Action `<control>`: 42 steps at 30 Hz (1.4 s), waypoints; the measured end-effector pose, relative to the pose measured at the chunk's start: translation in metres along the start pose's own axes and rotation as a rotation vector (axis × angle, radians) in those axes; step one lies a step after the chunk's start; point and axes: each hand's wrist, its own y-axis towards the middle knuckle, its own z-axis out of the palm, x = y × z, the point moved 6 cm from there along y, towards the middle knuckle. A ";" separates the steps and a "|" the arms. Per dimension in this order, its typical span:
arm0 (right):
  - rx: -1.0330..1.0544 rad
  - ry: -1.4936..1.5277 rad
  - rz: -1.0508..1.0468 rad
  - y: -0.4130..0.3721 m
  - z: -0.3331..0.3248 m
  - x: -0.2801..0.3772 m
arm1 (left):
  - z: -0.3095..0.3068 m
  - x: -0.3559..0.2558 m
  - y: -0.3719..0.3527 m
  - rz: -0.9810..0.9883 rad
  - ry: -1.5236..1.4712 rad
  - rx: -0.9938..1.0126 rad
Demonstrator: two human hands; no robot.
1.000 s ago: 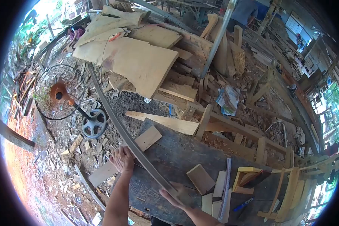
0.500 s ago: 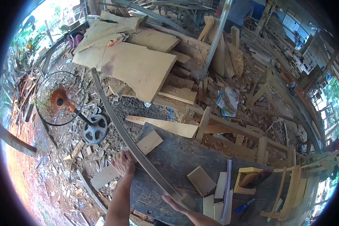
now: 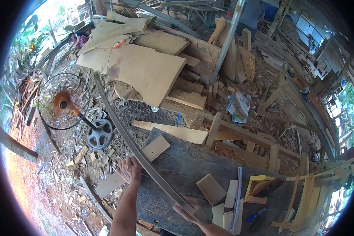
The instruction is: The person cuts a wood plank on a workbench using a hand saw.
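Observation:
A long narrow wooden strip (image 3: 120, 128) crosses diagonally from the fan side toward me, lying over a short flat board (image 3: 156, 148). My left hand (image 3: 129, 170) is closed over this board, its fingertips right beside the strip. At the strip's near end, my right hand (image 3: 188, 214) grips it from the side; its fingers are partly blurred. The dark workbench (image 3: 165, 196) is beneath. Right of my right hand lie a small wood block (image 3: 211, 189), a measuring tape strip (image 3: 236, 200), a blue pen (image 3: 256, 214) and a yellow-edged wooden piece (image 3: 259, 184).
A standing fan (image 3: 63, 103) with a round base (image 3: 100, 134) is at left. Large wooden slabs (image 3: 141, 65) are stacked ahead. A tapered plank (image 3: 173, 132) lies at the bench's far edge. Wood scraps litter the ground. A person (image 3: 251, 15) stands in the background.
The strip's far end has swung slightly left. My right hand has shifted a little at the near end, while my left hand stays in place on the board.

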 end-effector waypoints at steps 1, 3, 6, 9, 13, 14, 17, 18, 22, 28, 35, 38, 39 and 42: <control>0.037 0.220 0.012 -0.009 -0.002 -0.016 | 0.000 0.001 0.000 0.027 -0.013 -0.041; -0.036 0.034 -0.149 -0.024 -0.007 -0.014 | -0.002 -0.001 0.000 0.048 -0.030 -0.074; -0.150 -0.391 -0.212 -0.017 -0.001 -0.006 | -0.001 0.001 0.000 0.044 -0.020 -0.032; -0.192 -0.344 -0.075 0.029 0.014 -0.011 | 0.002 0.004 0.000 0.042 -0.056 -0.049; -0.157 -0.236 -0.074 0.022 0.010 0.003 | 0.002 0.002 -0.002 0.037 -0.006 -0.058; -0.135 -0.222 -0.092 0.014 0.005 0.000 | 0.000 0.000 -0.001 0.038 -0.014 -0.051; -0.094 -0.129 -0.158 -0.013 -0.008 -0.034 | -0.003 0.000 0.002 0.026 -0.011 -0.051; -0.076 -0.317 -0.124 -0.017 -0.010 -0.036 | -0.003 -0.001 0.000 0.023 0.000 -0.059; -0.158 -0.638 -0.099 0.014 0.003 -0.018 | -0.006 -0.001 -0.001 0.026 -0.036 -0.080; -0.090 -0.199 -0.219 0.024 0.009 -0.002 | -0.001 0.002 0.000 0.029 -0.038 -0.069; -0.148 -0.015 -0.175 -0.023 -0.007 -0.005 | -0.002 0.001 -0.001 0.056 -0.020 -0.087; -0.124 -0.277 0.006 0.022 0.011 0.004 | 0.000 0.003 0.000 0.014 -0.018 -0.028; -0.093 -0.366 -0.034 0.042 0.009 -0.014 | 0.003 0.004 -0.001 0.010 -0.023 -0.050; -0.121 -0.449 -0.078 0.028 0.016 0.015 | 0.001 0.008 -0.001 0.009 -0.022 -0.063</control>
